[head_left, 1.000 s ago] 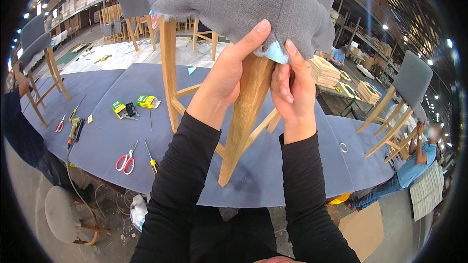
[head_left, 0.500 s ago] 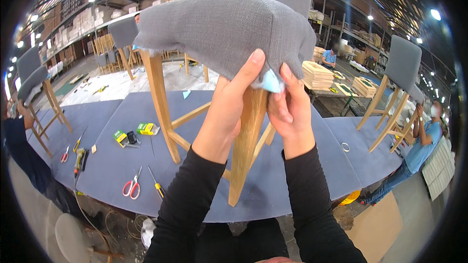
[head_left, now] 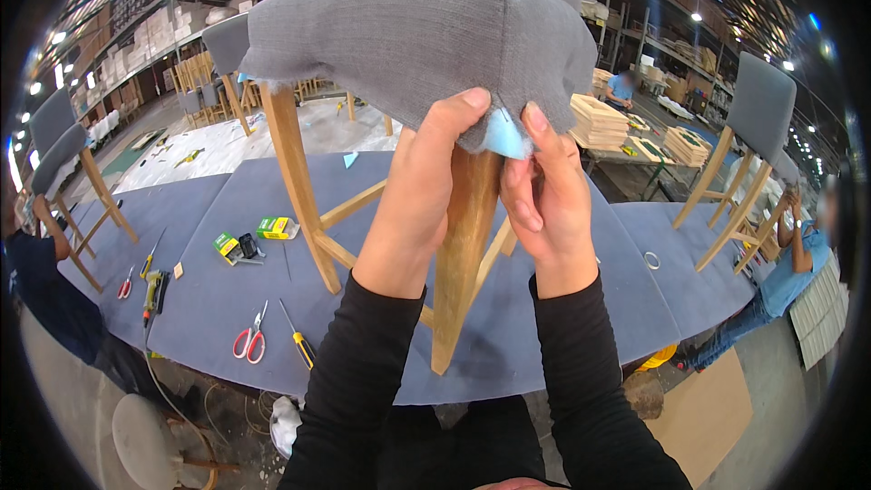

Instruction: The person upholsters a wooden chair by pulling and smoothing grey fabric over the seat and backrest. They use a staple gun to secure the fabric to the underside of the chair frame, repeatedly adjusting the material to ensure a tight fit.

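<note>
A chair with a grey upholstered seat [head_left: 381,36] stands in front of me, its front corner above a wooden leg [head_left: 463,263]. At that corner the grey fabric parts around light blue foam [head_left: 504,134] with fuzzy white wadding. My left hand [head_left: 422,181] is closed on the fabric edge left of the foam, thumb on the outside. My right hand [head_left: 552,195] pinches the edge on the right, its lower fingers curled beneath. The fingers behind the cloth and leg are partly hidden.
On the grey-covered table [head_left: 204,308] lie red-handled scissors [head_left: 249,342], a yellow screwdriver [head_left: 303,347], green-yellow boxes [head_left: 277,228], a corded tool [head_left: 154,295] and a white ring [head_left: 651,260]. Co-workers handle similar chairs at left and right [head_left: 758,118]. Wooden frames [head_left: 599,122] are stacked behind.
The seat sits slightly higher in view and the table things have shifted a little with the view. Both hands keep their hold at the corner, with slightly more blue foam showing between them.
</note>
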`<action>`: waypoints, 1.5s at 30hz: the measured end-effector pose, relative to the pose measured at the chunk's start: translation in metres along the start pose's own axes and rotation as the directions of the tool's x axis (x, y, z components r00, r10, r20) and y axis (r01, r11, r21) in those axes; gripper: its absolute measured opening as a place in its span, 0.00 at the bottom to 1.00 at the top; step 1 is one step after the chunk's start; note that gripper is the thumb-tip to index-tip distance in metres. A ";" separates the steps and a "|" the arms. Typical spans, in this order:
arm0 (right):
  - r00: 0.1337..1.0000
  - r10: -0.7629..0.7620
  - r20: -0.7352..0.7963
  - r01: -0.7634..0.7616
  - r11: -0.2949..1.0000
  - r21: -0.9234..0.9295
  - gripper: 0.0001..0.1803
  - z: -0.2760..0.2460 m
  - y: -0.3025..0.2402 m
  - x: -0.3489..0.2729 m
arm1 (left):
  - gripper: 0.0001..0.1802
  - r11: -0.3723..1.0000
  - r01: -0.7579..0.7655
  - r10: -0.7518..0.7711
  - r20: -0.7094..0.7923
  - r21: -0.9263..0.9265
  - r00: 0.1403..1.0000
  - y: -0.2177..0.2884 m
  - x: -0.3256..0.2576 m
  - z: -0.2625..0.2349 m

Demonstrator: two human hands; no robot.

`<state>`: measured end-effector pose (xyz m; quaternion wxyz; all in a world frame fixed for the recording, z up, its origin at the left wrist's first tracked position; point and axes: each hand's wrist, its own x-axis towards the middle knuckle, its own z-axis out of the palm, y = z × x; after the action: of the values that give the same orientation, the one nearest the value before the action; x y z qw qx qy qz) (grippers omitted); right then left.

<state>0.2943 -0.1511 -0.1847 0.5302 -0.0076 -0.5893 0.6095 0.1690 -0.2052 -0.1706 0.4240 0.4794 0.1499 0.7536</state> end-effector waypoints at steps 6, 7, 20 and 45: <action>1.000 0.022 -0.006 -0.023 1.000 -0.022 0.32 0.003 -0.003 -0.001 | 0.13 1.000 -0.001 0.001 0.061 -0.006 0.998 0.001 0.001 -0.004; 0.999 0.028 -0.016 -0.029 0.999 -0.028 0.32 0.004 -0.003 -0.002 | 0.13 1.000 0.005 -0.005 0.056 0.003 0.998 0.000 0.002 -0.004; 0.996 0.056 -0.075 -0.060 0.997 -0.045 0.29 0.019 -0.012 -0.003 | 0.14 0.997 -0.020 0.016 0.057 0.075 0.998 -0.004 0.004 -0.011; 0.996 0.060 -0.073 -0.054 0.995 0.086 0.19 0.021 -0.012 -0.009 | 0.14 0.998 -0.029 0.025 0.084 0.050 0.996 -0.010 0.000 -0.018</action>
<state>0.2930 -0.1747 -0.1752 0.5343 -0.0250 -0.5422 0.6480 0.1587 -0.1959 -0.1853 0.4073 0.5231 0.1446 0.7346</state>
